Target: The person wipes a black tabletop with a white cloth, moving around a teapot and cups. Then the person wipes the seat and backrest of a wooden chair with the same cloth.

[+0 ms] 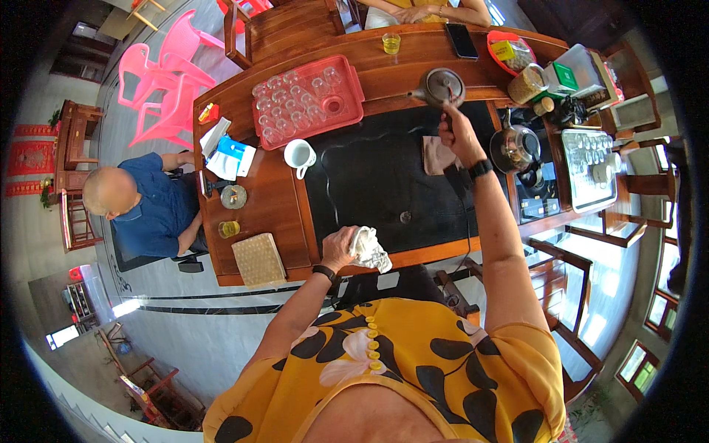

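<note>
My right hand [458, 133] grips the handle of a dark teapot [445, 84], whose spout points left, near the far edge of the black tea-tray surface [382, 188]. A crumpled white cloth [369, 249] is bunched in my left hand [339, 247] above the near edge of that surface. Below my right hand lies a folded brownish cloth [437, 155]. Left of the black surface stands a white mug [299, 156]. Behind it, a red plastic tray [349, 105] carries several clear glasses [291, 102], most of them apparently upside down.
A metal kettle [515, 148] sits by the hob at right, beside a silver tray [590, 196] of glasses. Jars [528, 84] and boxes crowd the far right corner. A glass ashtray [234, 196] and a tea glass [228, 228] are at left, near a seated person [158, 205]. Another person [426, 12] sits opposite.
</note>
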Action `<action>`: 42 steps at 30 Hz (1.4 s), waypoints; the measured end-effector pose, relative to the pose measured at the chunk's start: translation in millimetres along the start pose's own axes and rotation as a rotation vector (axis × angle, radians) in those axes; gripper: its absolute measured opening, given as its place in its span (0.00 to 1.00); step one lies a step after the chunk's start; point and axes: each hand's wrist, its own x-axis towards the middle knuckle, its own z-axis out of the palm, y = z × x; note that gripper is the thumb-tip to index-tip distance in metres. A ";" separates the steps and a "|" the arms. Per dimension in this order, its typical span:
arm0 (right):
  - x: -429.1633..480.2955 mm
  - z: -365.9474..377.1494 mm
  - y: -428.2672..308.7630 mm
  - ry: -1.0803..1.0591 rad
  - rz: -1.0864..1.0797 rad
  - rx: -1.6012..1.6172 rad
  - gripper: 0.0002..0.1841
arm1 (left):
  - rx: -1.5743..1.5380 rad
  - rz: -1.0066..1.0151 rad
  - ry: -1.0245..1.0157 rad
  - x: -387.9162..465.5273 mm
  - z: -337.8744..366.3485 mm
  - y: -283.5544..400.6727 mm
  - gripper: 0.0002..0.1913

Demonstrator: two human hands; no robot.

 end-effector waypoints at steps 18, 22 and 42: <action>187.4 60.7 -79.2 0.416 -0.209 -0.208 0.30 | 0.023 -0.032 -0.046 -1.0 -1.3 2.4 0.23; 220.1 59.8 -85.3 0.505 -0.251 -0.354 0.33 | -0.008 -0.070 -0.090 -0.6 -1.0 2.4 0.27; 240.8 61.9 -90.8 0.768 -0.540 -0.916 0.42 | -0.024 -0.077 -0.092 -0.1 -2.1 3.9 0.26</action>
